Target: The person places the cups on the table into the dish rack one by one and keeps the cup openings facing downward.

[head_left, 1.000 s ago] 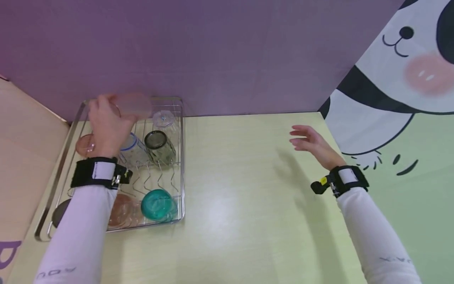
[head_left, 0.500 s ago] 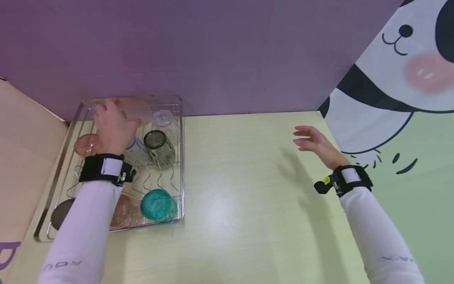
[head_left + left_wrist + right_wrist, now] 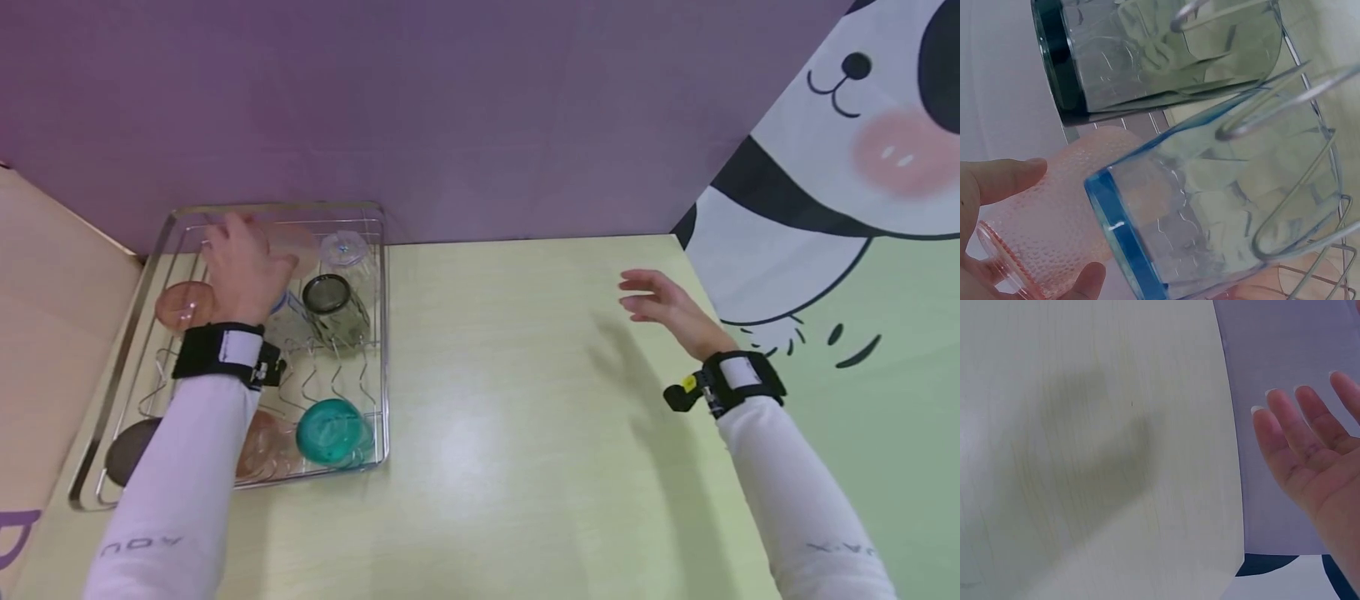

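At the back left of a wire rack [image 3: 386, 342], my left hand [image 3: 243, 271] holds a pink glass [image 3: 294, 243]. In the left wrist view, a thumb and fingers lie around that pebbled pink glass [image 3: 1063, 209], close to its rim, and it is tipped on its side. Just in front of it leans a blue-based clear glass [image 3: 1216, 206], partly behind my hand in the head view. A grey-green glass [image 3: 335, 310] leans beside that one. Over the right of the table my right hand [image 3: 667, 310] hovers, fingers loosely bent, holding nothing.
A clear glass [image 3: 347, 252] stands at the rack's back right and an orange-pink glass [image 3: 182, 306] at its left. Along the front are a teal glass [image 3: 332, 433], a peach glass [image 3: 261, 448] and a dark glass [image 3: 129, 454]. A purple wall [image 3: 480, 125] rises behind.
My left hand has moved slightly right and lowered the pink glass into the back of the rack. The right hand has barely shifted.
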Demonstrator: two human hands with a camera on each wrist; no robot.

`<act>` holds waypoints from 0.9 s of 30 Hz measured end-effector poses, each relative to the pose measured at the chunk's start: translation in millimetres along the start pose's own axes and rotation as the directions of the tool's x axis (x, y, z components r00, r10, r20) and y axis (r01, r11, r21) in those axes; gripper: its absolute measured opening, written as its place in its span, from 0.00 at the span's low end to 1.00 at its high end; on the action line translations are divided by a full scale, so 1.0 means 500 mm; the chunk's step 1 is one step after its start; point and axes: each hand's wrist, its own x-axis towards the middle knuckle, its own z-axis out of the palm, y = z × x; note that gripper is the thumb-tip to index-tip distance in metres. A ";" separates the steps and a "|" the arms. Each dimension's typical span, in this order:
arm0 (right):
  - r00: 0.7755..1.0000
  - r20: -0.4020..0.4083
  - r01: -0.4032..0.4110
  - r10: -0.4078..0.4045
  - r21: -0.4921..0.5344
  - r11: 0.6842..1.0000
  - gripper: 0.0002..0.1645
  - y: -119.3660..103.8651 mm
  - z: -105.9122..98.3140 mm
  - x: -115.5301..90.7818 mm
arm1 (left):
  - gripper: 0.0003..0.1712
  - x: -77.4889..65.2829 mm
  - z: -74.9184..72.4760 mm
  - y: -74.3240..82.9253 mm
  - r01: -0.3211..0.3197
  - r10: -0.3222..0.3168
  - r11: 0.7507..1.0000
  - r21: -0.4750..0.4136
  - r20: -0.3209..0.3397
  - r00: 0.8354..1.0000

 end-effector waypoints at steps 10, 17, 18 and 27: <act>1.000 0.018 0.009 -0.008 -0.013 1.000 0.39 -0.004 0.006 0.000 | 0.44 0.008 0.009 -0.003 0.003 -0.003 1.000 0.006 0.003 1.000; 1.000 0.026 0.015 -0.015 -0.029 0.999 0.40 0.003 0.005 -0.002 | 0.43 0.004 0.017 0.000 -0.010 0.010 1.000 -0.009 0.015 1.000; 1.000 0.025 0.017 -0.016 -0.029 0.999 0.40 0.004 0.005 -0.003 | 0.43 0.004 0.018 0.000 -0.012 0.012 1.000 -0.010 0.016 1.000; 0.999 0.026 0.020 -0.019 -0.037 0.999 0.39 0.006 0.005 -0.002 | 0.45 0.006 0.027 -0.012 -0.059 0.058 0.997 0.050 0.032 0.998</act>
